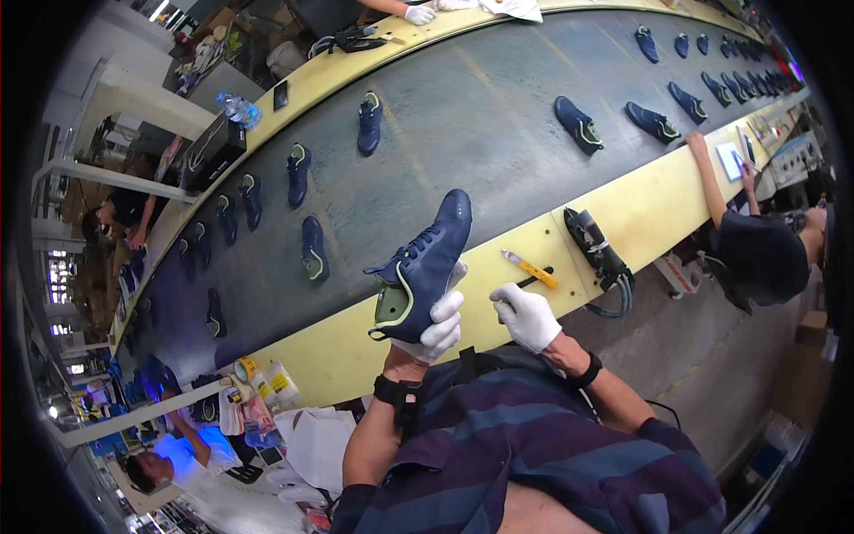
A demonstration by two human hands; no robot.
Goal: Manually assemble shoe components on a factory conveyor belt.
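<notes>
A navy blue sneaker (438, 254) with dark laces and a lime-edged collar is tilted in the air above the near edge of the belt, toe up and to the right. My white-gloved left hand (442, 327) grips it around the heel and side. The opening faces left and shows a greenish insole. Beside it, to the right, my gloved right hand (531, 319) hangs apart from the shoe, fingers curled together; whatever they may hold is hidden. Just beyond that hand, a yellow-handled cutter (531, 269) lies on the pale yellow ledge (569, 289).
A wide grey conveyor belt (480, 116) carries several navy sneakers, spaced left and right. Near the ledge's right part lies a black sleeve-like bundle (598, 249) with hoses. Tape rolls (245, 368) sit at left. Co-workers (765, 258) stand along both sides.
</notes>
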